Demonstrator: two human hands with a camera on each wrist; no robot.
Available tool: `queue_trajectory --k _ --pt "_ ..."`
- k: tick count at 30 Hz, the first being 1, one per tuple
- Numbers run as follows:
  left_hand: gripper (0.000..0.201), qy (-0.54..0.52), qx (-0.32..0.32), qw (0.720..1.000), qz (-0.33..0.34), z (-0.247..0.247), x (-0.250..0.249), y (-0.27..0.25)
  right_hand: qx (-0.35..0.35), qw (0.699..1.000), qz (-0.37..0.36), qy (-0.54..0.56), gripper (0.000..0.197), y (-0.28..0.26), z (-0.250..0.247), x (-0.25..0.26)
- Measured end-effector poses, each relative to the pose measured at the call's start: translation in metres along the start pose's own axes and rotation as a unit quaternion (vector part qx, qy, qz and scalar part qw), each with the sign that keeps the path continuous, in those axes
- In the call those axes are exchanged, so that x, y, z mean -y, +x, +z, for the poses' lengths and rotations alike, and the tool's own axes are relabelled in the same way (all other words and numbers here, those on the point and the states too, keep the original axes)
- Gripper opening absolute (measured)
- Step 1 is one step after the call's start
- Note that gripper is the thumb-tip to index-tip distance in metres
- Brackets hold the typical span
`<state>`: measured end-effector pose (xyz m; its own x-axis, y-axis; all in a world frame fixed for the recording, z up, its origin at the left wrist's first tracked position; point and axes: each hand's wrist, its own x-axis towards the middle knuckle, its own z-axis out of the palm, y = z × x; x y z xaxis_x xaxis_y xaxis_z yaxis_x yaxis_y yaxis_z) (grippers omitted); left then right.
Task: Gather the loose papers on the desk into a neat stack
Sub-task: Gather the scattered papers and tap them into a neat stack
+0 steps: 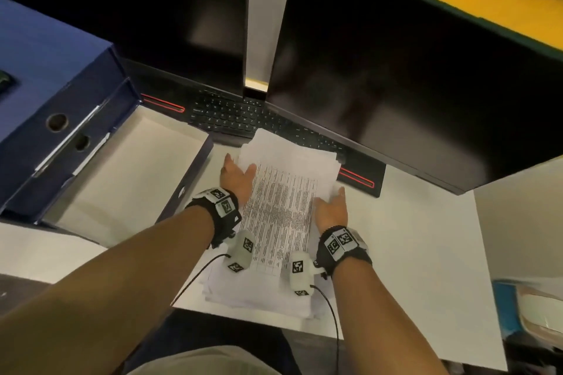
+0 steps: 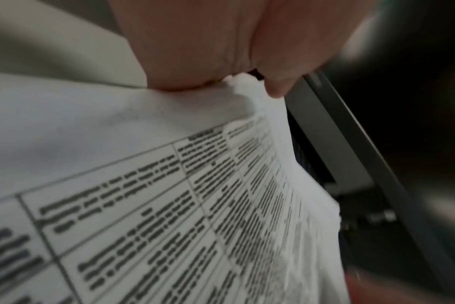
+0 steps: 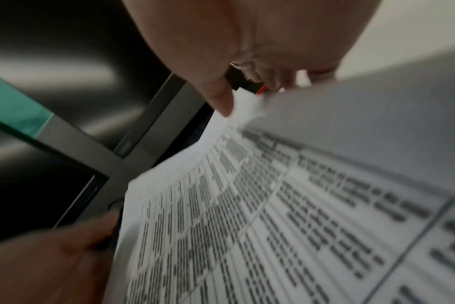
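Observation:
A pile of white papers (image 1: 283, 216) lies in the middle of the desk, its top sheet printed with a dense table, its edges uneven. My left hand (image 1: 237, 176) holds the pile's far left edge, thumb on top. My right hand (image 1: 332, 207) holds the right edge the same way. In the left wrist view the left hand (image 2: 208, 51) pinches a raised edge of the papers (image 2: 143, 185). In the right wrist view the right hand (image 3: 247, 41) has its thumb over the sheets (image 3: 273, 205) and its fingers behind them. The fingertips are mostly hidden by paper.
Two dark monitors (image 1: 152, 9) (image 1: 411, 85) stand close behind, with a black keyboard (image 1: 231, 116) under them; the papers' far end overlaps it. An open blue box file (image 1: 61, 85) with its pale tray (image 1: 128, 167) sits at left. White desk (image 1: 426, 253) extends right.

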<state>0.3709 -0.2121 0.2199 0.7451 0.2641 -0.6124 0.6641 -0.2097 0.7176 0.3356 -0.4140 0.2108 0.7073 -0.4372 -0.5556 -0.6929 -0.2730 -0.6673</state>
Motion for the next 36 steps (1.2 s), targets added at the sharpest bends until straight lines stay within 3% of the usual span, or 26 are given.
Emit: queue_trajectory --k 2,5,9,13,18,22,26,28,32,34,36 --pt "0.078 0.006 -0.027 0.999 -0.044 -0.006 0.006 0.004 -0.021 0.99 0.019 -0.14 0.061 -0.007 -0.013 -0.011" --pt "0.077 0.022 0.004 0.997 -0.072 -0.007 0.024 -0.002 0.041 0.961 -0.015 -0.272 0.042 -0.028 -0.017 -0.04" --pt "0.072 0.031 0.023 0.997 -0.063 -0.006 0.033 -0.008 0.03 0.932 -0.087 -0.35 0.035 -0.044 -0.023 -0.051" --pt "0.071 0.031 0.028 0.997 -0.059 -0.009 0.034 -0.008 0.065 0.924 -0.061 -0.372 0.037 -0.05 -0.025 -0.05" --pt "0.067 0.032 0.018 0.997 -0.062 -0.005 0.039 -0.015 0.059 0.914 -0.023 -0.401 0.03 -0.057 -0.028 -0.04" --pt "0.062 0.035 0.03 0.998 -0.034 -0.003 0.024 -0.01 0.018 0.953 -0.036 -0.3 0.051 -0.03 -0.019 -0.024" --pt "0.055 0.044 0.034 0.998 0.032 0.0 0.006 -0.005 0.043 0.993 -0.045 -0.102 0.064 0.011 -0.005 -0.015" --pt "0.052 0.068 0.048 0.994 0.066 -0.001 0.005 -0.006 0.028 0.999 -0.047 0.003 0.069 0.022 -0.002 -0.014" --pt "0.049 0.048 0.056 0.987 0.141 -0.019 0.005 -0.02 0.047 0.994 -0.069 0.064 0.093 0.01 -0.012 -0.015" --pt "0.046 0.012 0.073 0.981 0.178 -0.033 -0.002 -0.034 0.055 0.988 -0.088 0.113 0.082 -0.008 -0.027 -0.009" --pt "0.043 -0.026 0.092 0.973 0.21 -0.048 -0.017 -0.052 0.063 0.979 -0.111 0.159 0.057 -0.029 -0.047 0.005"
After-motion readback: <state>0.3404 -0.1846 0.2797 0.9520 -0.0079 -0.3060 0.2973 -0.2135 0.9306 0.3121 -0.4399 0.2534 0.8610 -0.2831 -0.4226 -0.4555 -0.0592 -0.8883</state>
